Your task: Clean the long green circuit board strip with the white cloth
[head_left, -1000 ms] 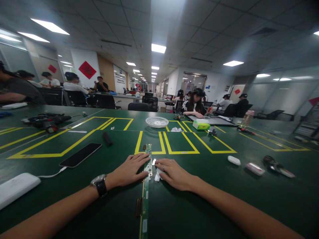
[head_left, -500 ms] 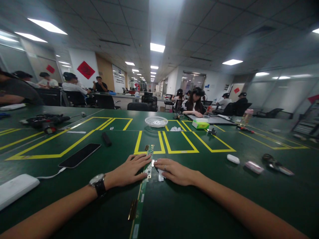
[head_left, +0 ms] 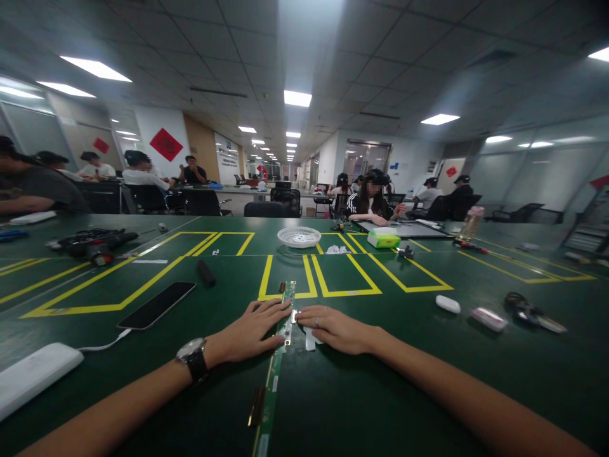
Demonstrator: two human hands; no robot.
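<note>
A long, narrow green circuit board (head_left: 273,381) lies lengthwise before me, with copper-coloured flex tabs at its left edge. My left hand (head_left: 252,331) holds it against the table, fingertips and thumb pressed on its upper part. From the right, my right hand (head_left: 335,328) reaches the board's edge with fingers drawn together, its fingertips at a small shiny silver piece (head_left: 294,316). A crumpled white tissue (head_left: 310,340) pokes out from beneath the right thumb and fingers. How that tissue is gripped is partly hidden.
A phone (head_left: 157,306) is cabled to a white power bank (head_left: 40,374) at left. Ahead are a white basket (head_left: 299,237), a black stick-like object (head_left: 206,273) and a green tissue pack (head_left: 383,238). A white case (head_left: 448,304) lies right. Another person sits across the table.
The board's near end has swung left while its far end shifted slightly right. My right fingertips have moved a little closer to the board's edge, and the tissue has shifted with them.
</note>
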